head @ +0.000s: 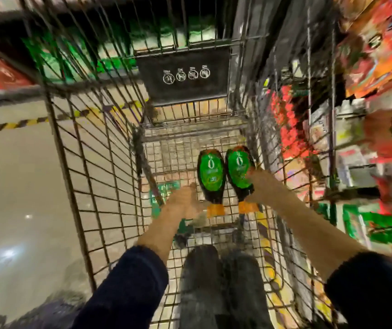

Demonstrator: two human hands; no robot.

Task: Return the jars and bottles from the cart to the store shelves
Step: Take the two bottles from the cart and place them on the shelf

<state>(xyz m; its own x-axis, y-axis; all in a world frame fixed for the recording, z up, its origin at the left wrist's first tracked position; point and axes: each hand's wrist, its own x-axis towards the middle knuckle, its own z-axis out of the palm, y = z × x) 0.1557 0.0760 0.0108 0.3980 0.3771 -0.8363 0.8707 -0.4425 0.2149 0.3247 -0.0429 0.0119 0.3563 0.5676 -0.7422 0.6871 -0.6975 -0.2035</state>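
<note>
Two dark bottles with green labels and orange caps lie side by side on the floor of the wire cart [90,162], caps toward me. My right hand [260,186] wraps the neck of the right bottle [238,172]. My left hand [185,201] hovers just left of the left bottle [211,174], near its neck, fingers apart; the blur hides whether it touches the bottle. Both arms reach down into the basket, dark sleeves pushed up.
Store shelves [356,148] packed with red, orange and green packages run along the cart's right side. A black child-seat flap [185,77] hangs at the cart's far end. Pale floor with a yellow-black tape stripe [12,125] lies to the left.
</note>
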